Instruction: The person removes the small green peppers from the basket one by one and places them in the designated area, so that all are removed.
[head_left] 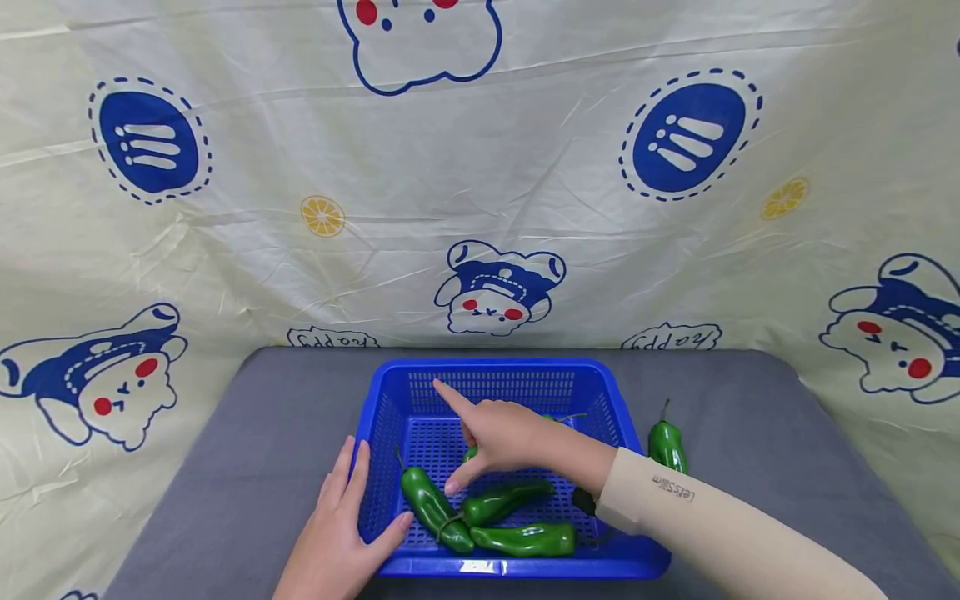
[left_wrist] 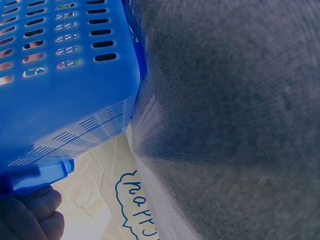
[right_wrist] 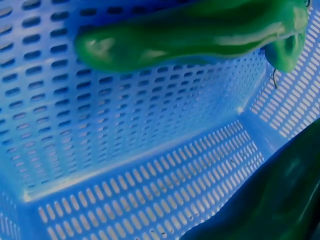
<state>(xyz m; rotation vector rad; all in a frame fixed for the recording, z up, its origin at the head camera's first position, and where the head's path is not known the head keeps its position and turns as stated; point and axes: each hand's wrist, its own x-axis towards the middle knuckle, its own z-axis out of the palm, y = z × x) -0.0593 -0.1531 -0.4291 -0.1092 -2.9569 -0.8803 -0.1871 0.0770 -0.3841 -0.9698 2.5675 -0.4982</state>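
A blue plastic basket [head_left: 480, 567] with slotted walls stands on the grey cloth. My left hand [head_left: 333, 525] holds its left side, with the fingers along the outside and the thumb over the rim. Over the basket's middle is my right hand [head_left: 502, 433], index finger stretched out and thumb spread apart from it. I see nothing held between them; the other fingers are partly hidden. Below it lie green peppers: one on the left [head_left: 435, 508], a middle pepper [head_left: 506, 501] and a front pepper [head_left: 525, 540]. More green shows under the hand. The right wrist view shows a pepper [right_wrist: 190, 37] close up.
Another green pepper [head_left: 666, 446] lies on the grey cloth [head_left: 735, 433] right of the basket, partly behind the right sleeve [head_left: 697, 508]. A printed pale curtain [head_left: 540, 167] hangs behind the table and down both sides.
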